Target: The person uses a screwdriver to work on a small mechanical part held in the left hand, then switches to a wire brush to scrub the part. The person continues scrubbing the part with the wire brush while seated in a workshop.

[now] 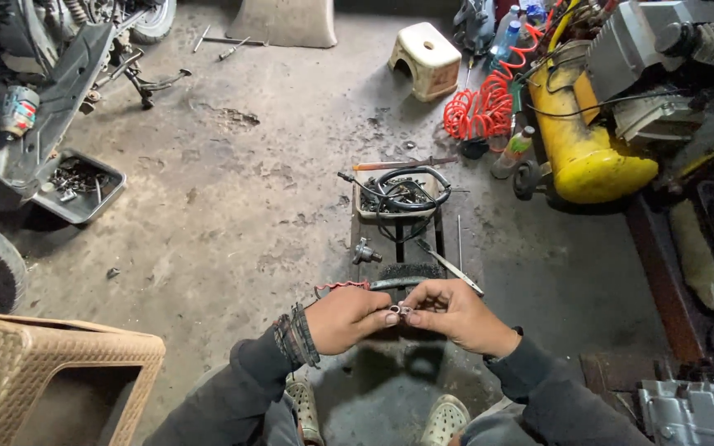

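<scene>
A small silvery metal part [399, 310] is pinched between the fingertips of both hands, held low above the stained grey concrete floor [233, 206]. The left hand [347, 318], a dark beaded band at its wrist, is closed on the part from one side, the right hand [454, 311] from the other. Just beyond lies a black wire brush [411, 272], then a shallow tray of cables [400, 193]. Farther right stand a yellow compressor tank [582, 147] and a coiled red hose [483, 103].
</scene>
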